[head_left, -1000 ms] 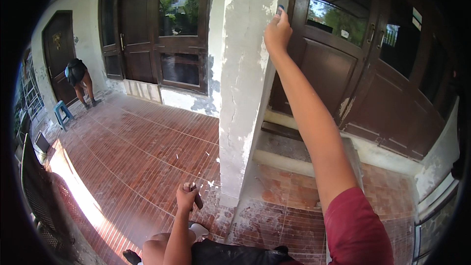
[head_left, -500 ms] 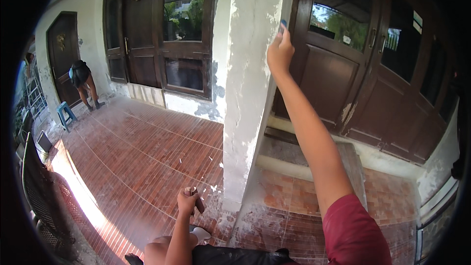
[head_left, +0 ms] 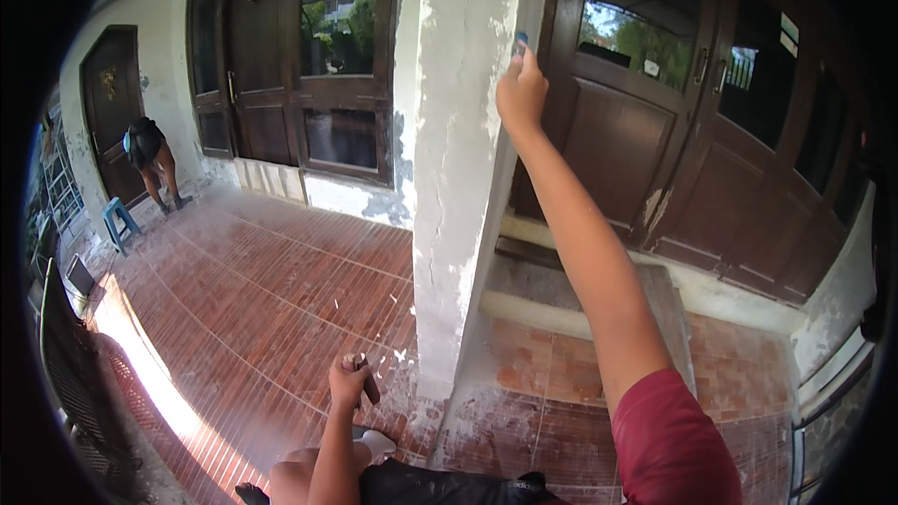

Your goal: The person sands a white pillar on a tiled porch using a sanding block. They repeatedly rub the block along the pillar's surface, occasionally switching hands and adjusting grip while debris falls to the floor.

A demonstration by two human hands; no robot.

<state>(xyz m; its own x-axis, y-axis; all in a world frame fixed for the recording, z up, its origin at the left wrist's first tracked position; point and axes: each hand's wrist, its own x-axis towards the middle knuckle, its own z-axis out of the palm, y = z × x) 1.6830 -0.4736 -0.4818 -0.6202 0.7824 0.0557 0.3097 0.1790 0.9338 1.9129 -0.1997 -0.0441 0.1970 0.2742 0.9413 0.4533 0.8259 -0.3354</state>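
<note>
My right arm is stretched up to the grey-white pillar (head_left: pixel 458 159), whose paint is peeling along its right edge. Up at that edge, my right hand (head_left: pixel 522 98) is closed round a small tool with a dark blue end (head_left: pixel 521 39); most of the tool is hidden by the fingers, so its kind does not show. Low in front of me, my left hand (head_left: pixel 347 385) grips a small brown block (head_left: pixel 371 388), held apart from the pillar. White paint flakes (head_left: pixel 400 355) lie on the tiles near the pillar's foot.
Dark wooden doors (head_left: pixel 622 145) and a raised step (head_left: pixel 543 281) are right of the pillar. Dusty red-brown tiles (head_left: pixel 271 271) spread to the left. Another person (head_left: pixel 150 154) bends over at the far left, near a blue stool (head_left: pixel 120 223) and a ladder (head_left: pixel 58 173).
The whole view has shifted slightly, so the pillar and doors sit farther left in the picture. My right hand stays at the pillar's edge, and both hands keep their hold.
</note>
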